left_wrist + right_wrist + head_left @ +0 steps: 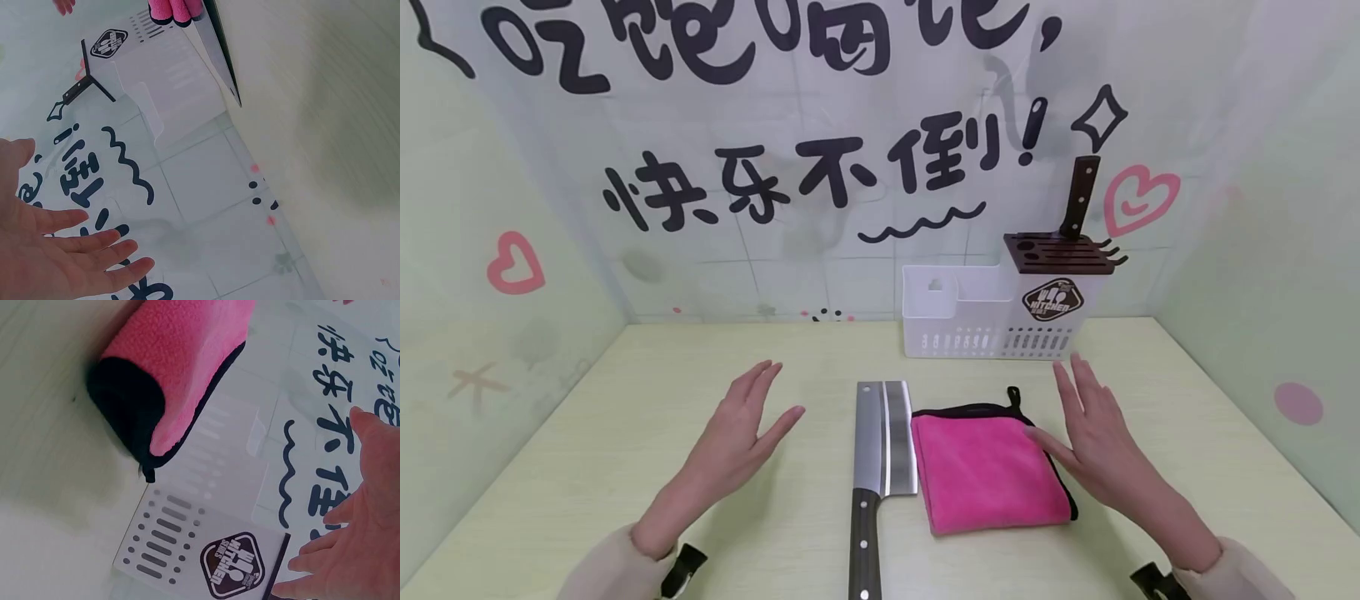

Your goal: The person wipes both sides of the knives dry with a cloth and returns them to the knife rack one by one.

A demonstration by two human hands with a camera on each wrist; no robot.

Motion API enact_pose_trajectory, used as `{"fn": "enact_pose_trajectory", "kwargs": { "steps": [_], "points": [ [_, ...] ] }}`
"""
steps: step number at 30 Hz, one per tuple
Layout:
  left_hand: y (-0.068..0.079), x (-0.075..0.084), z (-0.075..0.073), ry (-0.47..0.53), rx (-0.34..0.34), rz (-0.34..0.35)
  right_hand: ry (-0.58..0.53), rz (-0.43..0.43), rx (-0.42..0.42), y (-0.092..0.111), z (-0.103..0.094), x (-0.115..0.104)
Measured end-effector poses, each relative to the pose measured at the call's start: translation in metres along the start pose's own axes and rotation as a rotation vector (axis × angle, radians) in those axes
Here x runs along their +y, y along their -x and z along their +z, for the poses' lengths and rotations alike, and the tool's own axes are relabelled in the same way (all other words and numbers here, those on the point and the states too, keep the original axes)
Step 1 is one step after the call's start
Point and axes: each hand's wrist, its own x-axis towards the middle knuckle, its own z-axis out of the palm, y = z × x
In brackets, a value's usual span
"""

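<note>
A cleaver [871,467] with a dark riveted handle lies on the table, its blade pointing away. Right beside the blade is a folded pink cloth [992,475] with black edging and a small loop at its far corner. My left hand [730,442] hovers left of the cleaver, fingers spread and holding nothing. Over the right side of the cloth is my right hand [1105,450], fingers straight, its thumb overlapping the cloth's edge in the head view. In the right wrist view the cloth [181,369] shows its thick folded layers, and the right palm [369,531] is bare.
At the back right stands a white perforated knife holder [958,333] with a brown slotted top [1037,258]. A dark-handled knife [1081,196] is upright in its slots. Printed sheets with black lettering [835,167] cover the back wall, and side walls flank the pale wooden table [760,533].
</note>
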Motion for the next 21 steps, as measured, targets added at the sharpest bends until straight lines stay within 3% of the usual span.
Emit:
{"fn": "enact_pose_trajectory", "kwargs": {
  "steps": [6, 21],
  "points": [
    [0.000, 0.002, 0.008, 0.007, -0.017, 0.010, -0.003, -0.077, 0.015, -0.007, 0.010, -0.013],
    [0.002, 0.011, 0.022, 0.062, -0.117, -0.026, -0.052, -0.110, -0.067, -0.014, 0.035, -0.039]
  ]
}}
